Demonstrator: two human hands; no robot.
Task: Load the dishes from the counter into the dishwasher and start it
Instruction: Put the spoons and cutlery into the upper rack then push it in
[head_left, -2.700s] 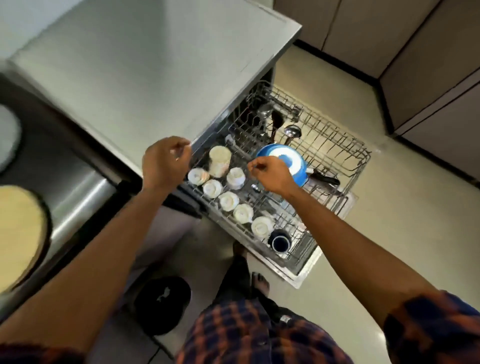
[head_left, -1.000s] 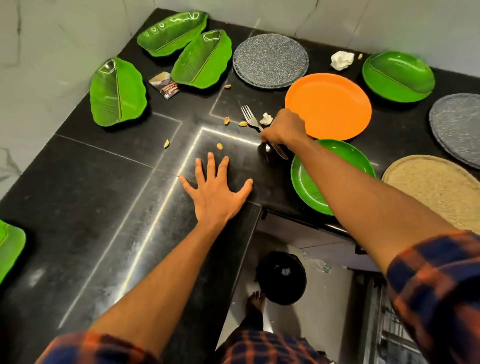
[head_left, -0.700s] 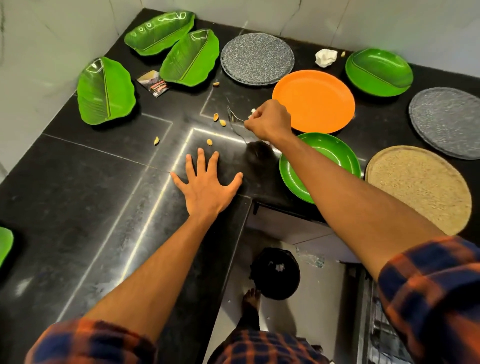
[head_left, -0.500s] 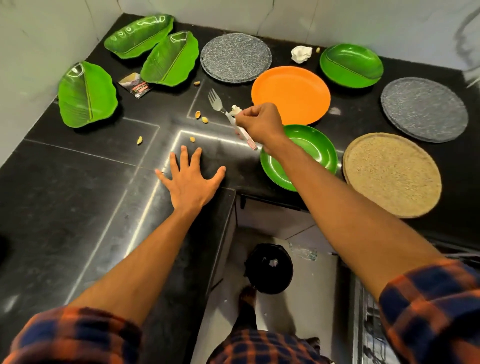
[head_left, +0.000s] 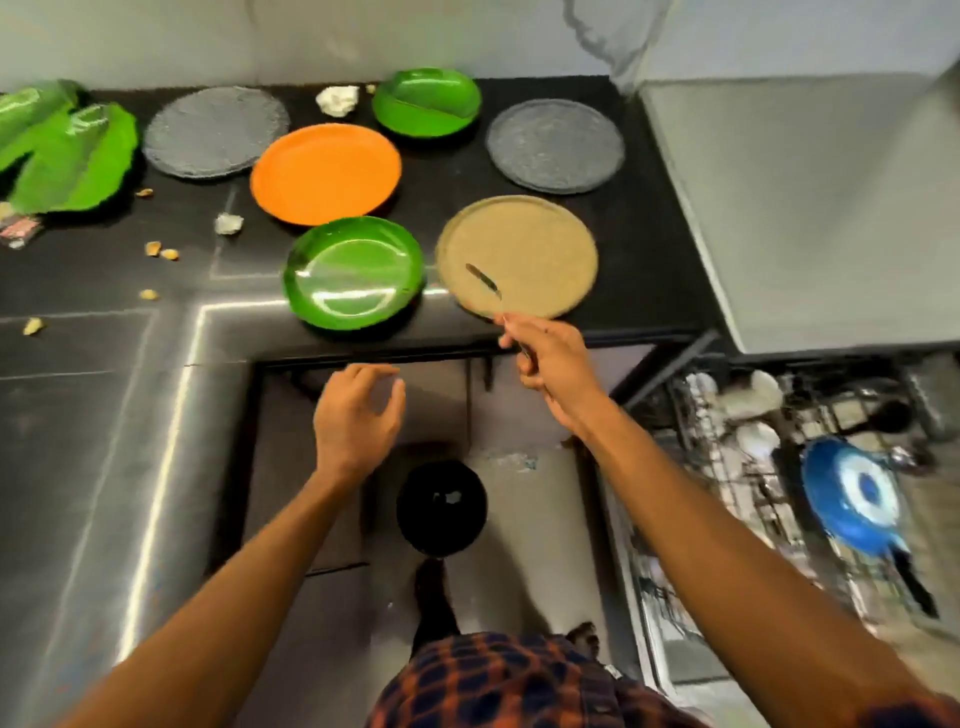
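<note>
Two hands up: the right hand pinches a blurred fork over the near rim of the tan plate on the bench. The left hand floats beyond the bench edge, fingers loosely curled, holding nothing.

Light: moderately bright, even, from overhead. Glare: white streaks on the near green plate and along the worktop seams. Shadows: soft, under plate rims. Blur: motion smear throughout, worst on the leaf plates at left and the dishwasher rack at right; the held utensil shows only as a dark streak. Distortion: my wide lens bows the edges.
</note>
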